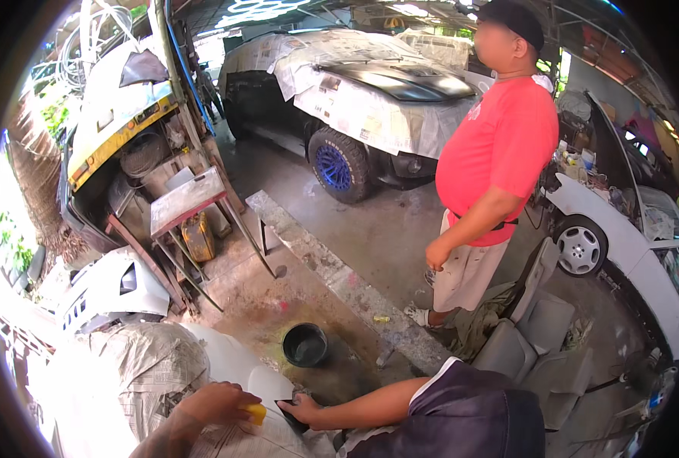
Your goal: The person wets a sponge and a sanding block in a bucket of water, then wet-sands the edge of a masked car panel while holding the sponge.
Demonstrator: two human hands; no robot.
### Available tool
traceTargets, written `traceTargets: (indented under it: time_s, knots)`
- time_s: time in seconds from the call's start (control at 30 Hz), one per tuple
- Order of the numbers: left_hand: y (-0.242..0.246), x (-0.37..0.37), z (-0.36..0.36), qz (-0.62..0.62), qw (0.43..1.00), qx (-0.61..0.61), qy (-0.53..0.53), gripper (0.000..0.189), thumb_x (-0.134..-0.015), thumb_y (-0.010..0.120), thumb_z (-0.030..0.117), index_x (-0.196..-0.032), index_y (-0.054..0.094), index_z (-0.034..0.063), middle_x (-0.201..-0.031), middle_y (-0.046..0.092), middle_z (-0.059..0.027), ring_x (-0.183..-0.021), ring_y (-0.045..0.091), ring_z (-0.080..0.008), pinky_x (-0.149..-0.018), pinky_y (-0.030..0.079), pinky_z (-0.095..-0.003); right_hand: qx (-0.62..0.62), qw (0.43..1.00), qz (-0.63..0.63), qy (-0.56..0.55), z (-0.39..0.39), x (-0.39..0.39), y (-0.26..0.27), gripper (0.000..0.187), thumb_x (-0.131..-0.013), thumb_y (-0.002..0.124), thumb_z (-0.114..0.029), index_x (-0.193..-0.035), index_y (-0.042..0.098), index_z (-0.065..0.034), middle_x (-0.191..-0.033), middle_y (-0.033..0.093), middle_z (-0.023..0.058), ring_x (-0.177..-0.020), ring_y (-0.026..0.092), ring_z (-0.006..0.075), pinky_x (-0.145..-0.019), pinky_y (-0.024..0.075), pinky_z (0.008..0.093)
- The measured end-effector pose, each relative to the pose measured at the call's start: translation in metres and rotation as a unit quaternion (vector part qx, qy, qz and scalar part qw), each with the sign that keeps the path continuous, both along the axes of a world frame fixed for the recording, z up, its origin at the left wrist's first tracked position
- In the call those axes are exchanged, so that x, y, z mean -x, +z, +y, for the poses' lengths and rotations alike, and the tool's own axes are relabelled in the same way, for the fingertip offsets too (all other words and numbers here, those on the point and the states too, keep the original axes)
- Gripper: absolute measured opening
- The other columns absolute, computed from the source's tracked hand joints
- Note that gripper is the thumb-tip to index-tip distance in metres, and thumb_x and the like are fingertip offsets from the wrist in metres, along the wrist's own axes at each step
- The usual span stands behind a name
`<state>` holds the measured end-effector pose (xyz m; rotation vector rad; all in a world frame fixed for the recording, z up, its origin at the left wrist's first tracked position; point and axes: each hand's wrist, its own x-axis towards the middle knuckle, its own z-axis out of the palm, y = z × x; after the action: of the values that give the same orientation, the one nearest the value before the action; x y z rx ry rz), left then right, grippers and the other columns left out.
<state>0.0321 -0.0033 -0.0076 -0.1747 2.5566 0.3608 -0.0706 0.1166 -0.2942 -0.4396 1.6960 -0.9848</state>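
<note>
My left hand [216, 403] is closed around a small yellow block [256, 413], perhaps a sponge. It is above newspaper masking [150, 358] that covers part of a vehicle. My right hand [304, 411] pinches a thin dark sheet [289, 417], which looks like sandpaper, against or just over a pale body panel [268, 382]. From this view I cannot tell whether the sheet touches the panel. A black bucket [305, 344] with liquid inside stands on the floor just beyond my hands.
Past the bucket runs a long, stained bench [339, 275]. A person in a red shirt [497, 137] stands behind it. Grey seats [505, 349] lie at the right, near a white car [620, 229]. A paper-masked vehicle [362, 97] and a small table [187, 203] are farther off.
</note>
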Motion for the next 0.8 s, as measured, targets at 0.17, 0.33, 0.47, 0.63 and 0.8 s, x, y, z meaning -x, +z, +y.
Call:
traceTargets:
  time_s: [0.17, 0.33, 0.47, 0.63, 0.8]
  knots:
    - [0.005, 0.018, 0.003, 0.001, 1.000, 0.003, -0.005, 0.040, -0.086, 0.065, 0.035, -0.123, 0.064, 0.0198, -0.102, 0.067, -0.0130, -0.097, 0.064, -0.0313, -0.085, 0.050, -0.0413, -0.014, 0.996, 0.049, -0.070, -0.023, 0.007, -0.012, 0.098, -0.069, 0.073, -0.065, -0.138, 0.045, -0.0007, -0.136, 0.050, 0.0201, -0.126, 0.050, 0.0276, -0.102, 0.0401, 0.0364]
    - [0.004, 0.007, 0.005, 0.001, 1.000, 0.010, -0.024, 0.042, -0.085, 0.066, 0.040, -0.123, 0.064, 0.0209, -0.101, 0.068, -0.0132, -0.096, 0.064, -0.0315, -0.084, 0.050, -0.0409, -0.016, 0.999, -0.032, -0.031, 0.000, -0.006, -0.026, 0.100, -0.068, 0.076, -0.064, -0.137, 0.044, 0.0007, -0.135, 0.051, 0.0209, -0.123, 0.051, 0.0281, -0.101, 0.0416, 0.0365]
    - [-0.005, 0.014, 0.002, 0.014, 0.999, 0.007, -0.037, 0.043, -0.085, 0.066, 0.042, -0.123, 0.064, 0.0214, -0.098, 0.068, -0.0135, -0.095, 0.064, -0.0318, -0.083, 0.050, -0.0409, -0.038, 0.993, 0.064, -0.097, -0.033, 0.001, -0.040, 0.102, -0.067, 0.077, -0.064, -0.136, 0.044, 0.0031, -0.134, 0.051, 0.0211, -0.120, 0.054, 0.0275, -0.099, 0.0438, 0.0350]
    - [0.006, 0.008, 0.004, 0.011, 0.999, 0.043, -0.021, 0.042, -0.085, 0.066, 0.041, -0.122, 0.064, 0.0211, -0.097, 0.068, -0.0136, -0.094, 0.065, -0.0326, -0.083, 0.050, -0.0410, -0.010, 0.996, -0.089, -0.014, -0.022, 0.029, -0.012, 0.091, -0.063, 0.087, -0.048, -0.128, 0.052, 0.0042, -0.123, 0.059, 0.0174, -0.108, 0.060, 0.0231, -0.091, 0.0476, 0.0341]
    - [-0.004, 0.004, 0.000, 0.040, 0.998, 0.037, -0.038, 0.043, -0.085, 0.065, 0.042, -0.123, 0.063, 0.0216, -0.100, 0.068, -0.0137, -0.098, 0.064, -0.0324, -0.084, 0.050, -0.0420, 0.063, 0.996, 0.057, -0.007, -0.020, 0.078, -0.012, 0.066, -0.064, 0.087, -0.040, -0.110, 0.065, 0.0024, -0.099, 0.067, 0.0107, -0.089, 0.063, 0.0193, -0.080, 0.0501, 0.0307]
